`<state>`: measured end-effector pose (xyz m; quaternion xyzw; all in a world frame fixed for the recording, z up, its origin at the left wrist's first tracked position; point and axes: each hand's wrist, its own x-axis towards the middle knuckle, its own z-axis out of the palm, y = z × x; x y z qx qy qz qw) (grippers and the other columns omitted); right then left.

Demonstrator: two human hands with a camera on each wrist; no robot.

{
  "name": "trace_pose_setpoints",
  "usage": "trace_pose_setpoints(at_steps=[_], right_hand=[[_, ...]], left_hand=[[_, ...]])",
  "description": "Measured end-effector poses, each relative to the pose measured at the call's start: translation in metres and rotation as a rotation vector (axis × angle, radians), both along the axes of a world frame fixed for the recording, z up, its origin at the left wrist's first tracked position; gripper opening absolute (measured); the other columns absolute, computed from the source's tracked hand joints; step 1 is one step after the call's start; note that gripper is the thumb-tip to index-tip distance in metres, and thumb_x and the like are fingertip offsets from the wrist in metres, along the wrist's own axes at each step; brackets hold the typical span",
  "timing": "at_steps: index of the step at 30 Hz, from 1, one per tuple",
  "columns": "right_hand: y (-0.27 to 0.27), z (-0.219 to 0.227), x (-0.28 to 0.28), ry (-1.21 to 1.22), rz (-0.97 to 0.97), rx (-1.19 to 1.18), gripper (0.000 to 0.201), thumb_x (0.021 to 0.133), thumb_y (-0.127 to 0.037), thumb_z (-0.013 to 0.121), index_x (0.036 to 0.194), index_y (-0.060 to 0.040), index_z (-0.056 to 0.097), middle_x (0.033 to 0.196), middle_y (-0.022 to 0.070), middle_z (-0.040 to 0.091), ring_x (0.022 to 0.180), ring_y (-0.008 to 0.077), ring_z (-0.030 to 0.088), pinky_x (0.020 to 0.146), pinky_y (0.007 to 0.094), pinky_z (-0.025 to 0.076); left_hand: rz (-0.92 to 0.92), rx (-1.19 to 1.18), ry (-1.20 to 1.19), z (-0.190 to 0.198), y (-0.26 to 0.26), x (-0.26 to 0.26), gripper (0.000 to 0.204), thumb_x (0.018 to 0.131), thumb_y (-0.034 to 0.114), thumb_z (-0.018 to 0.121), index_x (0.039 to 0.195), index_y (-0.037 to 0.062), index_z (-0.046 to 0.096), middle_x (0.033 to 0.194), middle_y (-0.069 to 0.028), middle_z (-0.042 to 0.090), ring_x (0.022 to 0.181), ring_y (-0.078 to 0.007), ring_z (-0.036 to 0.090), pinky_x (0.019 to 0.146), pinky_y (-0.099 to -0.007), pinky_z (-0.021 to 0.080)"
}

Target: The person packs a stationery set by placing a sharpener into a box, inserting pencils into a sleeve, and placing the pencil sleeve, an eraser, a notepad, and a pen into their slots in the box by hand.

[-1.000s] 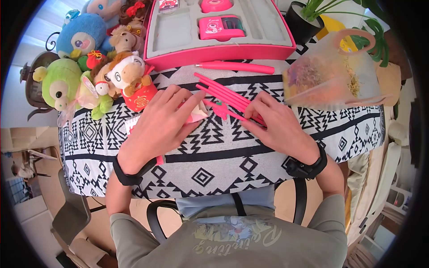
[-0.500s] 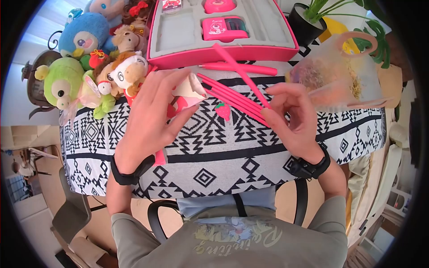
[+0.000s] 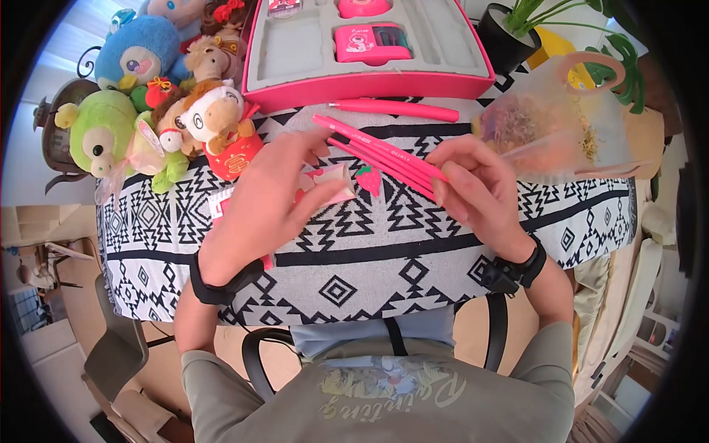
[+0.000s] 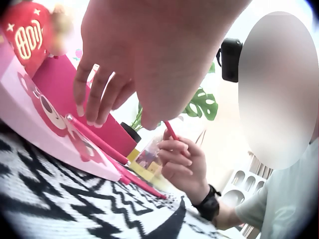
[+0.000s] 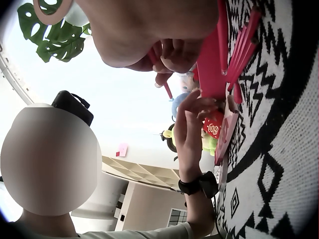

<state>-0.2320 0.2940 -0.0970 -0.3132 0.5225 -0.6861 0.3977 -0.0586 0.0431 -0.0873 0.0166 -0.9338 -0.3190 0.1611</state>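
Note:
My right hand (image 3: 480,188) pinches one pink pencil (image 3: 369,142) near its right end, and the pencil slants up to the left over the table. Several matching pencils (image 3: 391,170) lie side by side beneath it on the patterned cloth. My left hand (image 3: 269,188) hovers with loosely bent fingers above a pink carton with a bear print (image 4: 45,104), its fingertips close to the held pencil's left end. In the head view this hand covers much of the carton; the open end shows. A strawberry-shaped piece (image 3: 368,181) lies between the carton and the pencils.
A pink pen (image 3: 395,111) lies behind the pencils. Beyond it stands a pink gift box (image 3: 369,90) with a moulded tray. Plush toys (image 3: 136,59) crowd the left; a translucent bag (image 3: 546,140) and a potted plant (image 3: 509,37) stand at the right.
My right hand has lifted one pencil from the bunch, first steeply raised, now tilted lower to the left. My left hand has gone from holding the carton raised to hovering above it.

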Motion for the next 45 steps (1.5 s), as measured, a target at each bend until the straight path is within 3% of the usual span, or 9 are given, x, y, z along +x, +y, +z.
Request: trace_pose_setpoints(at_steps=[3, 15, 19, 21, 24, 27, 33, 40, 45], right_hand=[[0.002, -0.002, -0.002, 0.048, 0.023, 0.044, 0.022, 0.109, -0.016, 0.060, 0.123, -0.0010, 0.068, 0.086, 0.0045, 0.070, 0.057, 0.0006, 0.047, 0.051, 0.0183, 0.033], [-0.002, -0.009, -0.004, -0.005, 0.034, -0.133, 0.027, 0.110, -0.017, 0.056, 0.124, 0.0036, 0.066, 0.085, 0.0101, 0.073, 0.050, 0.0023, 0.047, 0.047, 0.0192, 0.031], [-0.001, -0.004, 0.002, -0.005, -0.070, -0.112, 0.023, 0.111, -0.014, 0.055, 0.121, 0.0040, 0.066, 0.088, 0.0098, 0.072, 0.050, 0.0039, 0.048, 0.047, 0.0196, 0.034], [0.001, -0.010, 0.000, 0.080, -0.130, -0.150, 0.021, 0.111, -0.012, 0.054, 0.117, 0.0044, 0.065, 0.095, 0.0097, 0.071, 0.050, 0.0049, 0.049, 0.048, 0.0204, 0.036], [-0.004, -0.013, 0.004, 0.237, -0.235, -0.225, 0.018, 0.112, -0.011, 0.053, 0.113, 0.0038, 0.063, 0.101, 0.0096, 0.069, 0.051, 0.0051, 0.050, 0.049, 0.0208, 0.038], [-0.003, -0.017, 0.001, 0.248, -0.200, -0.219, 0.017, 0.112, -0.012, 0.052, 0.111, 0.0026, 0.061, 0.108, 0.0111, 0.067, 0.051, 0.0051, 0.052, 0.046, 0.0211, 0.038], [-0.009, 0.007, 0.006, 0.022, 0.088, 0.276, 0.015, 0.110, -0.016, 0.059, 0.115, -0.0021, 0.061, 0.084, 0.0041, 0.067, 0.050, 0.0045, 0.053, 0.042, 0.0207, 0.038], [-0.014, 0.002, 0.015, 0.002, 0.280, 0.390, 0.019, 0.107, -0.020, 0.065, 0.116, -0.0030, 0.064, 0.077, 0.0028, 0.069, 0.050, 0.0046, 0.058, 0.042, 0.0213, 0.042], [-0.014, 0.004, 0.016, 0.002, 0.166, 0.404, 0.021, 0.108, -0.023, 0.064, 0.107, -0.0022, 0.064, 0.075, 0.0024, 0.067, 0.049, 0.0048, 0.057, 0.041, 0.0214, 0.042]], left_hand=[[0.114, 0.428, 0.019, 0.016, 0.008, -0.002, 0.041, 0.093, 0.013, 0.080, 0.130, 0.0027, 0.064, 0.090, -0.0079, 0.069, 0.079, -0.0179, 0.066, 0.073, -0.0320, 0.052], [0.048, 0.284, -0.021, 0.015, -0.011, 0.002, 0.012, 0.093, 0.007, 0.078, 0.101, -0.0016, 0.073, 0.082, -0.0053, 0.069, 0.070, -0.0132, 0.061, 0.064, -0.0287, 0.048], [-0.061, 0.213, -0.134, 0.012, -0.014, 0.001, 0.023, 0.092, 0.011, 0.080, 0.107, -0.0012, 0.070, 0.093, -0.0091, 0.068, 0.076, -0.0184, 0.064, 0.064, -0.0301, 0.049], [-0.065, 0.128, -0.196, 0.011, -0.007, 0.000, 0.041, 0.086, 0.016, 0.085, 0.121, 0.0033, 0.066, 0.106, -0.0087, 0.064, 0.095, -0.0239, 0.062, 0.085, -0.0353, 0.051], [-0.127, -0.285, -0.176, -0.001, -0.008, 0.003, 0.059, 0.079, 0.019, 0.089, 0.129, 0.0057, 0.062, 0.117, -0.0114, 0.058, 0.109, -0.0324, 0.058, 0.096, -0.0420, 0.049], [-0.127, -0.335, -0.241, 0.001, -0.003, 0.005, 0.058, 0.077, 0.018, 0.089, 0.128, 0.0057, 0.064, 0.120, -0.0113, 0.058, 0.115, -0.0361, 0.055, 0.101, -0.0451, 0.046], [-0.106, -0.281, -0.098, 0.009, 0.013, 0.007, 0.058, 0.079, 0.015, 0.086, 0.132, 0.0061, 0.067, 0.118, -0.0117, 0.060, 0.099, -0.0303, 0.063, 0.088, -0.0427, 0.051], [-0.177, -0.414, 0.021, 0.031, 0.032, 0.007, 0.061, 0.079, 0.014, 0.086, 0.137, 0.0047, 0.067, 0.120, -0.0118, 0.063, 0.089, -0.0264, 0.063, 0.079, -0.0405, 0.050], [-0.116, -0.337, 0.030, 0.020, 0.026, 0.003, 0.060, 0.080, 0.013, 0.086, 0.136, 0.0033, 0.066, 0.121, -0.0129, 0.064, 0.095, -0.0287, 0.065, 0.083, -0.0404, 0.053]])
